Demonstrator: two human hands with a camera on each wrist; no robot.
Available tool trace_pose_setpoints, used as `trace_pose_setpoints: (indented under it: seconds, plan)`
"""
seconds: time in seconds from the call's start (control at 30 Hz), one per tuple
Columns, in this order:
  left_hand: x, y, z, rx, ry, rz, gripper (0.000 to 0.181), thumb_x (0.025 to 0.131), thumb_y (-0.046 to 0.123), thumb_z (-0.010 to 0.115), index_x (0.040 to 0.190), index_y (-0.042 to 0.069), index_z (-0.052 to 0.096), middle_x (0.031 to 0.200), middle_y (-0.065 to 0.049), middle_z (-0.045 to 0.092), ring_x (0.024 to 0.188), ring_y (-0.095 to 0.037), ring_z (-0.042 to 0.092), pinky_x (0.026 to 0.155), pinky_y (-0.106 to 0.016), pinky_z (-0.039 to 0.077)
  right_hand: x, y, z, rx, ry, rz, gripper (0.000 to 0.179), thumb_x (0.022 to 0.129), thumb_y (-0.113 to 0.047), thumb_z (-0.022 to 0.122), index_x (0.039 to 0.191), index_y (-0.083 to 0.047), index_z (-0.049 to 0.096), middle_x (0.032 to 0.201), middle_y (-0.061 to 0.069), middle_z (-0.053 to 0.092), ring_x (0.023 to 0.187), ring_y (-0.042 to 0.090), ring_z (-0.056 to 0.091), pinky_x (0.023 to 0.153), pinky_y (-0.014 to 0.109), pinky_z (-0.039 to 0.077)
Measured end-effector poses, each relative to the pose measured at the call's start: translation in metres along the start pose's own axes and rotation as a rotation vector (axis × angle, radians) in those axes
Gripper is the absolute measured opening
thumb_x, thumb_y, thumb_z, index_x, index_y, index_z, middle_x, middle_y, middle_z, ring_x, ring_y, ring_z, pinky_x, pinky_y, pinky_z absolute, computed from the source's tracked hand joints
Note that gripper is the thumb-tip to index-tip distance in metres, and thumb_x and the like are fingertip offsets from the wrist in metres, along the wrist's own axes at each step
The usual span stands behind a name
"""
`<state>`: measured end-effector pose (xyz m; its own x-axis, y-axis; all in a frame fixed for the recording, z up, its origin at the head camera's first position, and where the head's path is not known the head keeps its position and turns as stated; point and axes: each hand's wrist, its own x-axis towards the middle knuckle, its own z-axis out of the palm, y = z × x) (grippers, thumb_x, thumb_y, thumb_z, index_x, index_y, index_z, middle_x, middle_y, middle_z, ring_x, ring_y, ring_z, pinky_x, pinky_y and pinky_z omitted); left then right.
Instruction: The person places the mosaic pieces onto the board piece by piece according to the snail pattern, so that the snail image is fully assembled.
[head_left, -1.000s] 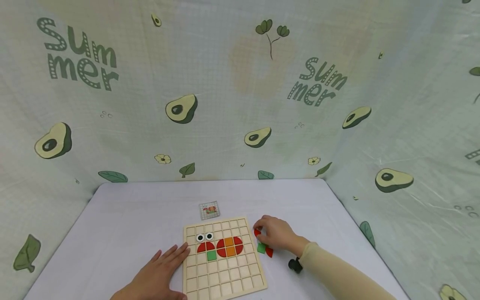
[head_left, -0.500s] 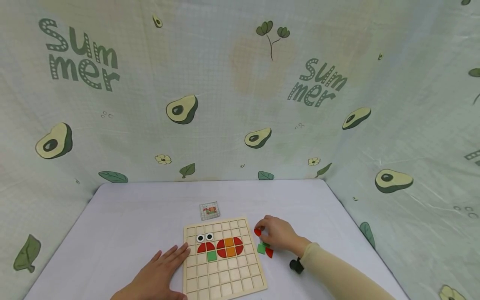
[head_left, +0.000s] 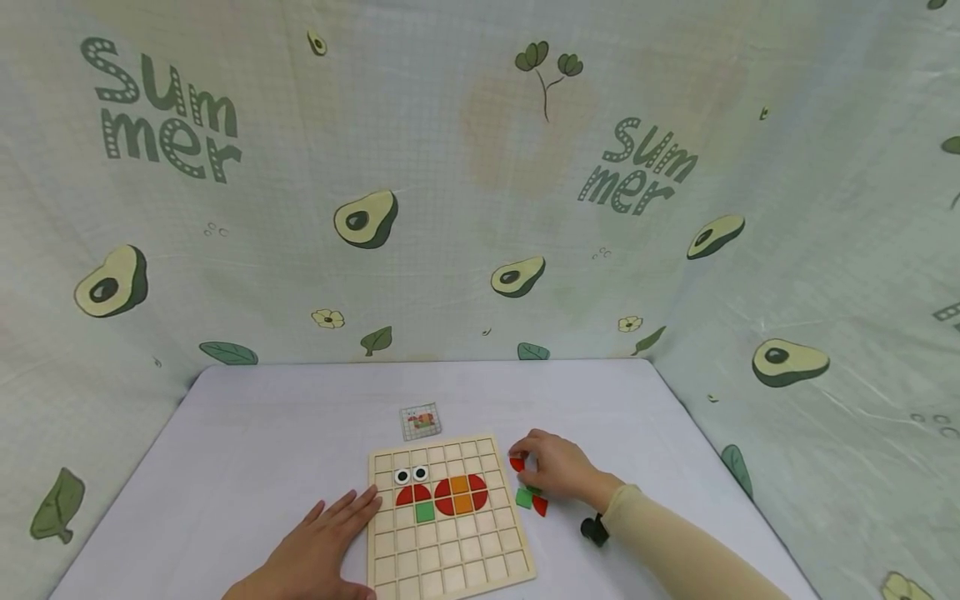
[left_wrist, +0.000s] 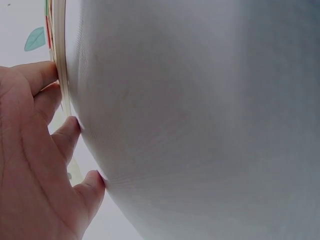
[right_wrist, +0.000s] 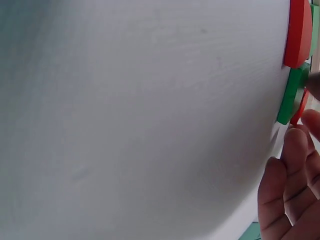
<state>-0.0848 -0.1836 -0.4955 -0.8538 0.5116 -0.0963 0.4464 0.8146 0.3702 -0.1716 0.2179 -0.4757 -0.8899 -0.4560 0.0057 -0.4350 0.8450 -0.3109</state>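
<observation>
The left hand [head_left: 315,546] lies with fingers spread along the left edge of a wooden grid board [head_left: 450,554]; in the left wrist view its fingertips meet the board's side [left_wrist: 59,40]. On the board sit two eye pieces [head_left: 402,476], red quarter-circle pieces [head_left: 444,505], orange squares [head_left: 460,484] and a green square [head_left: 424,511]. Right of the board, the right hand [head_left: 558,467] pinches a red quarter-circle piece [head_left: 517,464] between thumb and fingers. Under that hand lies a green piece [right_wrist: 292,95], partly hidden in the head view.
Beside the right hand lie another green square [head_left: 523,497] and a red piece [head_left: 539,506]. A small picture card [head_left: 421,422] lies behind the board. A black device [head_left: 595,531] is at the right wrist. A printed cloth [head_left: 450,167] hangs behind the white table [head_left: 300,417].
The right hand has shifted very slightly, and the red piece at its fingertips has turned a little. More of the green piece under it shows. The left hand has stayed put.
</observation>
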Motion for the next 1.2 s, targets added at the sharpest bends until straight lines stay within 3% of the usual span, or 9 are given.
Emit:
trace_pose_setpoints:
  seconds: [0.7,0.97,1.2]
  plan:
    - [-0.001,0.000,0.001,0.003,0.015,0.022,0.119,0.060,0.082,0.069,0.151,0.009,0.044,0.156,-0.007,0.040,0.140,-0.039,0.036,0.106,-0.071,0.025,0.000,0.000,0.001,0.023,0.027,-0.004,0.026,0.084,-0.019,0.074,0.110,-0.019,0.075,0.098,-0.011,0.059,0.074,0.004,0.050,0.063,0.022,0.047]
    - [-0.001,0.000,0.002,0.004,0.012,0.015,0.120,0.059,0.082,0.070,0.151,0.009,0.044,0.156,-0.007,0.040,0.140,-0.039,0.036,0.106,-0.071,0.025,0.000,-0.015,-0.004,0.057,0.053,-0.050,0.026,0.085,-0.019,0.074,0.111,-0.020,0.075,0.099,-0.010,0.061,0.067,0.003,0.048,0.059,0.021,0.046]
    - [-0.001,0.002,-0.001,-0.002,0.010,0.013,0.120,0.059,0.082,0.070,0.150,0.008,0.044,0.156,-0.007,0.040,0.140,-0.039,0.035,0.106,-0.071,0.025,0.001,-0.035,-0.007,0.080,0.026,-0.083,0.027,0.086,-0.017,0.072,0.113,-0.020,0.075,0.101,-0.012,0.060,0.064,0.001,0.048,0.058,0.021,0.046]
